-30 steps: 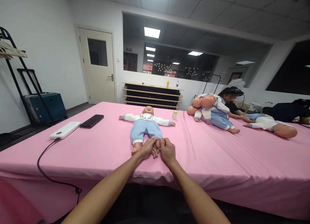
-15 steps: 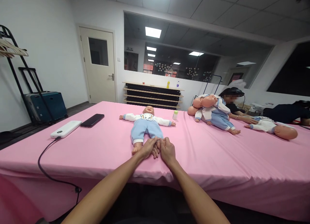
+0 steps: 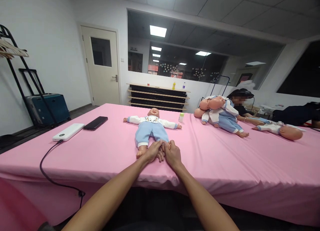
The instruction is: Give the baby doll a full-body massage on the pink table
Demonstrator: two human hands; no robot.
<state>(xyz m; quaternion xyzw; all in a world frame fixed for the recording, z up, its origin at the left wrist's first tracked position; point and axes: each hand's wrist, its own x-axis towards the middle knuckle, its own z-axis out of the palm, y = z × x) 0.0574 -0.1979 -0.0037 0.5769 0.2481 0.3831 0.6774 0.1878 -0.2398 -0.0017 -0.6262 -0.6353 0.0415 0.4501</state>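
Note:
A baby doll point(image 3: 151, 129) in a white top and light blue trousers lies on its back in front of me, its arms spread and its feet toward me. Both of my hands are at its leg on the right side of the view and mostly cover that foot. My left hand point(image 3: 155, 151) is around the foot from the left, some fingers showing beneath it. Closed against the foot's other side is my right hand point(image 3: 173, 153), thumb and fingers bent near the trouser cuff. The doll's other foot point(image 3: 140, 153) lies bare on the cloth.
A pink cloth point(image 3: 215, 161) covers the table. To the left lie a white power bank point(image 3: 68, 131) with a black cable and a phone point(image 3: 96, 122). A small bottle point(image 3: 181, 117) stands beyond the doll. Piled dolls point(image 3: 220, 113) and a person point(image 3: 241, 101) handling another doll point(image 3: 277, 129) are at right.
My hands stay at the doll's foot with hardly any shift. At right, the doll near the other person has moved slightly left, and that person's arm has shifted.

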